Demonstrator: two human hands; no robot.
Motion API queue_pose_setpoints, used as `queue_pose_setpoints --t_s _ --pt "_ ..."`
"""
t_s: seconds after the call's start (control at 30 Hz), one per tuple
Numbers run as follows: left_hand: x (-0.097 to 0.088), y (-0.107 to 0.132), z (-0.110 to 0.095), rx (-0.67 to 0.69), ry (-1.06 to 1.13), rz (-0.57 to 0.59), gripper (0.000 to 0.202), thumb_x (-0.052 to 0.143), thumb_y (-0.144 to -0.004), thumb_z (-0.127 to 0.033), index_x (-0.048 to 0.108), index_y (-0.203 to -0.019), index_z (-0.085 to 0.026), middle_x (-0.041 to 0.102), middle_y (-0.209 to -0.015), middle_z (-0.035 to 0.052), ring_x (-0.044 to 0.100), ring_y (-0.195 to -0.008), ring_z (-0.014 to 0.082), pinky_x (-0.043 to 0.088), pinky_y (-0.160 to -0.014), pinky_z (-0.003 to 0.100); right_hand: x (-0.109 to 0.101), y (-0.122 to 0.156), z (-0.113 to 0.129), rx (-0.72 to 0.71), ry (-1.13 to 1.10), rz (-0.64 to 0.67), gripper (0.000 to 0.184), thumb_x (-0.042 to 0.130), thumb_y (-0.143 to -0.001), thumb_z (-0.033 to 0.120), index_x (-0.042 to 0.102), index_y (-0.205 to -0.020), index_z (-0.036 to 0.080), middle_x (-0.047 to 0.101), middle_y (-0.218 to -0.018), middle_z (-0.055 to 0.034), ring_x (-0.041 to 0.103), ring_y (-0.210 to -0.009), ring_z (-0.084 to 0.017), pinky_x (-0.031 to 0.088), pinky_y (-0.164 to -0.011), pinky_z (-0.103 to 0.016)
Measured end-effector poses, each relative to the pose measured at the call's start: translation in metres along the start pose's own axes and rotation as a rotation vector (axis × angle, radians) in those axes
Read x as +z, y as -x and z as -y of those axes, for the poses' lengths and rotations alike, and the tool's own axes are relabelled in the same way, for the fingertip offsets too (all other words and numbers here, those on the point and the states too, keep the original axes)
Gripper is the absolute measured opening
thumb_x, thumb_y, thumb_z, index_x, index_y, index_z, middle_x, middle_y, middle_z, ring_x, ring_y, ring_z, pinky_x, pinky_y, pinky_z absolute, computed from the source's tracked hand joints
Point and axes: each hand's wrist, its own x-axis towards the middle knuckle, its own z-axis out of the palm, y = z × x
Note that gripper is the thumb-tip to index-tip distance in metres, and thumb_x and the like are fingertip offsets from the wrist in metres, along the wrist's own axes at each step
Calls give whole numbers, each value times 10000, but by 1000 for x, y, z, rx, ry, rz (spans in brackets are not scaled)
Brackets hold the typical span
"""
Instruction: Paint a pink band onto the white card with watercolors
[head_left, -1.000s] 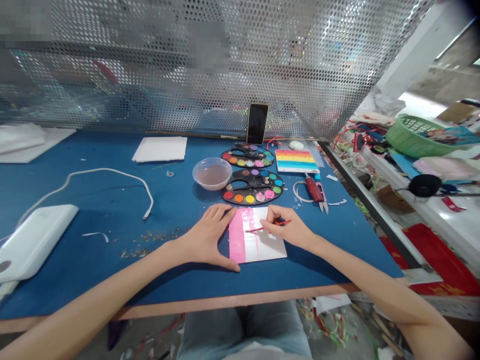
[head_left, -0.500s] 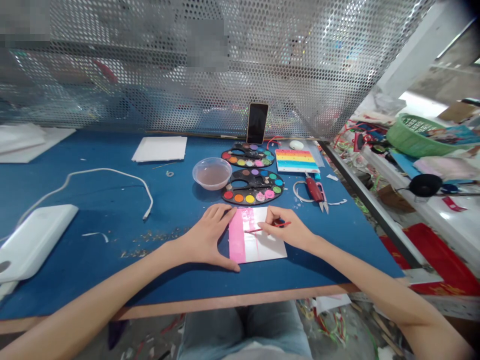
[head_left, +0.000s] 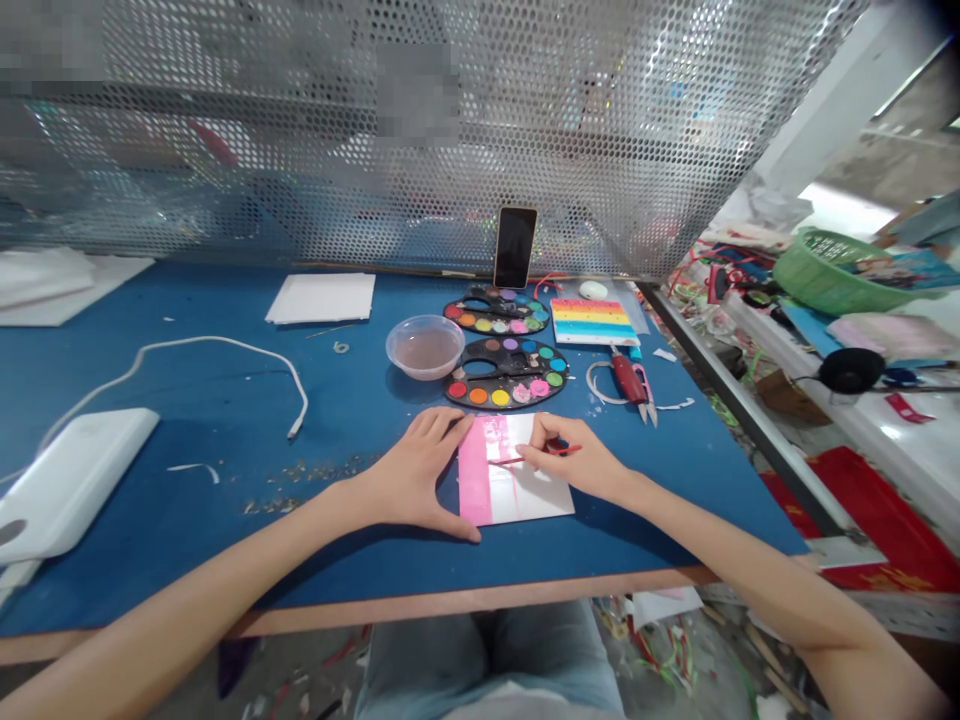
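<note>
A white square board (head_left: 541, 500) lies flat near the table's front edge, its left part painted pink. My right hand (head_left: 574, 458) pinches a thin red paintbrush (head_left: 507, 461), its tip at the board beside the pink band. My left hand (head_left: 420, 475) is spread, thumb and fingers apart, touching the board's left side. Just beyond the board is a black paint palette (head_left: 500, 398) with round coloured pans, two of them messy pink. Behind that sits a second palette (head_left: 491, 311). A clear plastic bowl (head_left: 425, 350) of cloudy liquid stands left of the palettes.
A rainbow-striped board (head_left: 595, 322) lies at the back right, near red-handled snips (head_left: 628, 380). A phone (head_left: 515, 248) leans on the perforated metal screen (head_left: 300, 150). White sheets (head_left: 322, 298) lie at the back. A white power bank (head_left: 75, 485) with a cable (head_left: 217, 340) is at left.
</note>
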Motion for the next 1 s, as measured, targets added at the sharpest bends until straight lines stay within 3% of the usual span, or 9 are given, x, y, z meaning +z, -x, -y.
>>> queue_pose_setpoints --t_s 0.33,0.47,0.6,0.73,0.9,1.0 --pt "1 0 1 3 -14 6 1211 733 -562 -779 299 -1496 -142 392 -1424 208 350 -1339 420 296 -1128 610 0 0 -1 -21 0 -10 318 646 -873 323 444 -659 203 558 -583 37 463 -534 -100 350 -539 -239" --pt "1 1 1 -2 -18 9 1215 732 -560 -782 309 -1490 -125 389 -1423 212 343 -1343 420 294 -1132 606 0 -1 0 -16 -32 -16 296 654 -878 363 481 -700 201 615 -619 21 503 -556 -110 382 -561 -243" --pt "1 0 1 4 -2 -2 1202 734 -563 -778 308 -1494 -150 393 -1421 198 353 -1338 418 301 -1128 606 -1 -1 -1 -23 4 -24 335 655 -872 347 443 -655 204 562 -580 36 463 -530 -100 356 -536 -240" --pt "0 0 0 0 11 -5 1204 735 -559 -783 305 -1499 -165 393 -1421 192 355 -1338 419 297 -1129 609 -2 0 0 -40 -35 -57 340 650 -891 408 457 -695 207 596 -606 24 511 -543 -108 396 -557 -245" --pt "0 1 0 -7 18 -4 1247 703 -532 -844 307 -1501 -166 390 -1424 193 347 -1342 424 289 -1134 610 -9 -2 0 -130 -174 -170 387 518 -963 522 473 -730 217 474 -540 54 448 -477 -99 369 -511 -249" --pt "-1 1 0 -14 21 4 1256 686 -531 -863 307 -1501 -160 388 -1429 198 342 -1347 429 285 -1138 610 -18 -7 -4 -168 -182 -265 393 503 -967 540 526 -752 211 490 -580 37 456 -518 -107 373 -532 -257"
